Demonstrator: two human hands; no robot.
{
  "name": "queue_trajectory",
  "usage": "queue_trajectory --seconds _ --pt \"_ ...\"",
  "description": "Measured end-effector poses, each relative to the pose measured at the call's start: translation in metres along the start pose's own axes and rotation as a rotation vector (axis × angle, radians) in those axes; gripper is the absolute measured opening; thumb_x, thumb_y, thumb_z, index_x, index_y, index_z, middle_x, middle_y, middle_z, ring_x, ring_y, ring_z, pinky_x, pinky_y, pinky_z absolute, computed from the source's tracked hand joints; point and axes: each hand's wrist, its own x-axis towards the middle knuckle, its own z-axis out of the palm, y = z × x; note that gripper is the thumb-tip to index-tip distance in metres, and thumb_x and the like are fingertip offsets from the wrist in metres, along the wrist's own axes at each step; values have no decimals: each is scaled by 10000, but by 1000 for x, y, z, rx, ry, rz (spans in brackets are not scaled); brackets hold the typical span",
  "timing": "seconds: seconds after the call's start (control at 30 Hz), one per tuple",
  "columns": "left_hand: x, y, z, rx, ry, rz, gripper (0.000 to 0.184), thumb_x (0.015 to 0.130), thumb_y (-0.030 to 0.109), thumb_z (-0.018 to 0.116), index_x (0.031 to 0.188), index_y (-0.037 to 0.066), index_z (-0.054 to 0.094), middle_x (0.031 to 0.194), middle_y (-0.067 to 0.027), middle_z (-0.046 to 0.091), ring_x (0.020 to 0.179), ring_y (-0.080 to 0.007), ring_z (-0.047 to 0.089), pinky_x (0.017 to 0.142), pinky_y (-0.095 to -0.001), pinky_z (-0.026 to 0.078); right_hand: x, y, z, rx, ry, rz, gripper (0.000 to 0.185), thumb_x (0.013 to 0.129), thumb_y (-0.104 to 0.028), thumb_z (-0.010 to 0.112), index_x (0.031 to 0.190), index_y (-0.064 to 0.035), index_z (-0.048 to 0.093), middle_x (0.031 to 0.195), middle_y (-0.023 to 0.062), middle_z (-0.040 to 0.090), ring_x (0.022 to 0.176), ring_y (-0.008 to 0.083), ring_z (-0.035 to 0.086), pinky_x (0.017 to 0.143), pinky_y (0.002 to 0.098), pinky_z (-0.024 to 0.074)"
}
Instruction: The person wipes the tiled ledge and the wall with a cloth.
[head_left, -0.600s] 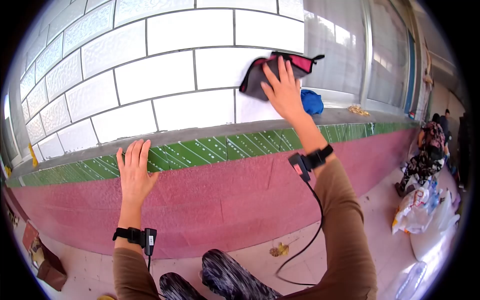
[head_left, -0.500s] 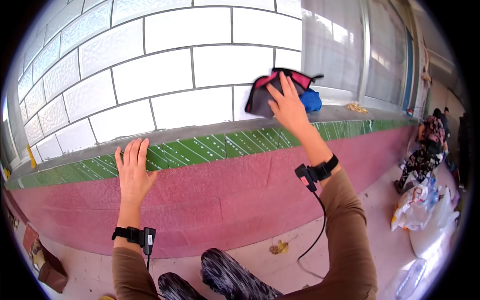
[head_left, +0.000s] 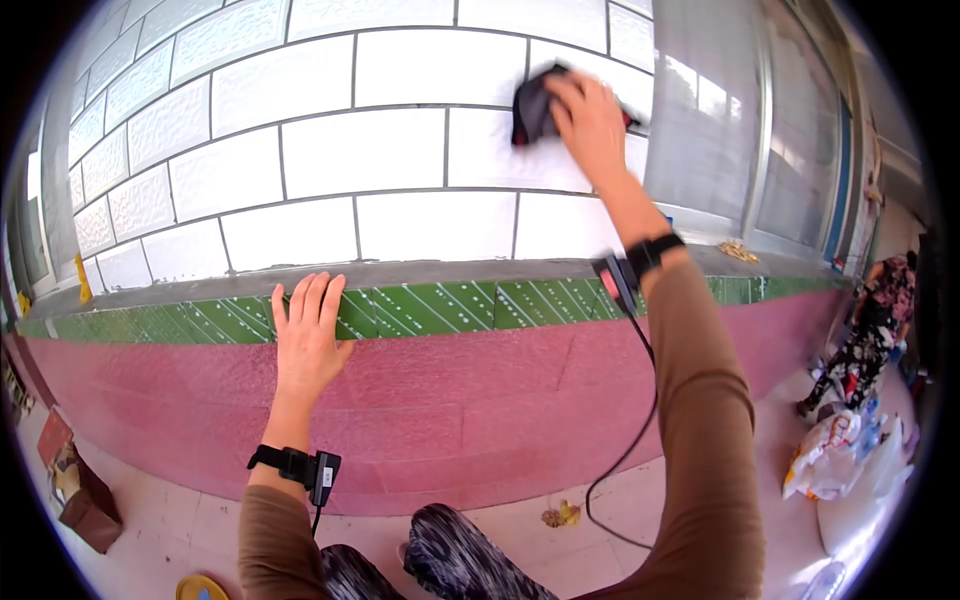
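Observation:
My right hand point(head_left: 594, 128) is up against the white tiled wall point(head_left: 365, 158), its fingers over a grey cloth point(head_left: 535, 108) with black edging and a bit of red-pink at its border. Hand and cloth are smeared by motion, and part of the cloth is hidden behind the fingers. Lower down, my left hand point(head_left: 309, 345) rests with outstretched fingers on the green tiled edge point(head_left: 435, 308) of the ledge, holding nothing. Both wrists wear black straps with small cabled boxes.
A sliding window point(head_left: 705, 130) adjoins the wall on the right. Yellowish scraps point(head_left: 738, 252) lie on the sill. Plastic bags point(head_left: 828, 455) and a person in floral clothes point(head_left: 878, 320) are at far right. A brown bag point(head_left: 90, 510) stands at lower left; dry leaves point(head_left: 562, 514) lie on the floor.
My right hand has moved up the wall with the cloth, away from the ledge. My left hand stays on the green edge. The view has shifted a little.

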Motion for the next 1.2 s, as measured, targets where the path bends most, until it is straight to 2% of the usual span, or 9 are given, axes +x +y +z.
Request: queue_trajectory --seconds 0.13,0.23,0.27,0.57,0.77,0.93,1.0,1.03,1.2 --pt "-1 4 -4 -25 -3 -19 784 571 81 737 1283 112 411 1254 -84 441 1208 -251 404 1060 -553 215 64 -20 50 -162 112 121 431 849 -363 566 1261 -241 525 1360 115 426 1248 330 387 939 536 367" --pt "-2 4 -3 -37 5 -20 775 569 61 718 1280 107 414 1252 -87 445 1206 -250 407 1060 -554 214 61 -67 57 -109 -30 210 659 794 -594 535 1361 -280 417 1484 146 223 1379 339 154 976 692 198" --pt "-2 3 -3 -29 -4 -20 791 559 76 735 1282 98 414 1255 -92 445 1213 -258 404 1063 -552 212 48 -86 59 -72 75 96 518 829 -463 562 1287 -230 500 1428 150 318 1340 333 238 927 686 252" --pt "-2 2 -4 -38 -1 -25 782 574 100 736 1285 95 410 1262 -94 443 1225 -261 391 1079 -536 194 -74 -158 -9 302 -593 -260 400 900 -338 503 1265 -175 519 1468 84 279 1362 262 235 1009 582 282" --pt "-2 5 -6 -38 -8 -21 777 584 82 730 1290 114 406 1249 -81 455 1211 -251 407 1070 -543 203 -78 -133 -3 179 -478 -447 361 856 -294 569 1197 -175 562 1423 39 367 1324 215 315 996 499 314" --pt "-2 5 -3 0 -30 -23 811 574 102 750 1305 106 400 1271 -86 452 1227 -262 396 1085 -518 193 -6 -62 34 -149 -170 -237 458 890 -405 499 1328 -303 411 1460 32 292 1342 235 288 959 656 271" --pt "-2 6 -2 7 -46 -25 810 577 102 750 1307 107 398 1272 -85 453 1225 -262 398 1086 -514 194 21 -38 29 -284 -146 -102 519 877 -420 525 1359 -283 387 1468 75 278 1348 269 277 945 650 291" --pt "-1 6 -2 16 -40 -27 808 581 102 749 1309 108 397 1273 -84 453 1223 -261 401 1086 -511 196 31 -17 30 -64 -169 -3 803 763 -556 606 1396 -154 318 1484 170 192 1355 384 191 994 664 226" --pt "-1 6 3 25 -36 -32 809 594 107 750 1318 114 388 1278 -78 450 1227 -255 397 1094 -502 193 3 -20 1 -146 -172 209 788 750 -561 617 1367 -140 368 1452 214 240 1351 369 212 993 668 207"
